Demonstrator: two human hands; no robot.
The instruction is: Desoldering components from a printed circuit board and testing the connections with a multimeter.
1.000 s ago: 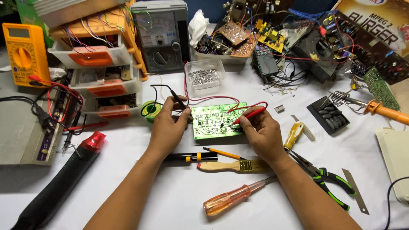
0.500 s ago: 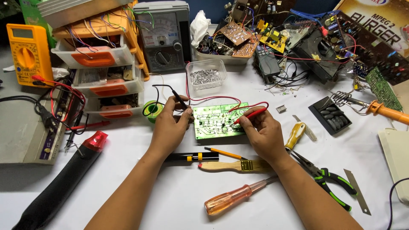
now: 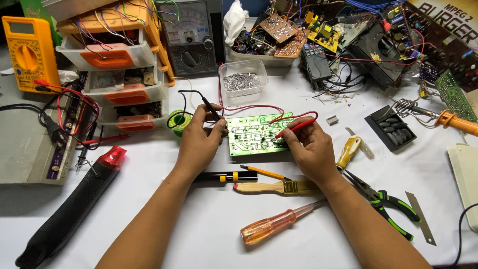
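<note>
Worked at a white-covered table [image 3: 209,224], crowded along the far edge with gear. Stood at far left a stack of clear drawers with orange fronts [image 3: 117,74], beside it an analog meter [image 3: 191,35] and, at the left edge, a yellow digital multimeter [image 3: 27,50]. Lay along the lower left a long black heat tool with a red tip [image 3: 69,209].

Sat near the middle of the table the green circuit board [image 3: 259,133], flat, between both hands. Closed the left hand [image 3: 199,142] with thumb and forefinger pinching the black test probe [image 3: 211,108] — tip down at the board's left edge, black lead looping back toward the meter. Gripped with the right hand [image 3: 311,149] the red test probe [image 3: 296,128], fingers curled round it like a pen, tip resting on the board's right half, red lead arching over the top of the board.

Lay just in front of the board a black marker with a yellow band [image 3: 224,176], a pencil [image 3: 264,172] and a wooden-handled brush [image 3: 276,188]. Rested nearer still an orange-handled screwdriver [image 3: 271,226], partly under the right forearm. Lay to the right green-handled pliers [image 3: 383,199] and a yellow-handled tool [image 3: 347,152] — touching neither hand. Stood behind the board a clear tub of small metal parts [image 3: 242,79], and left of the board a green solder spool [image 3: 177,119].
</note>
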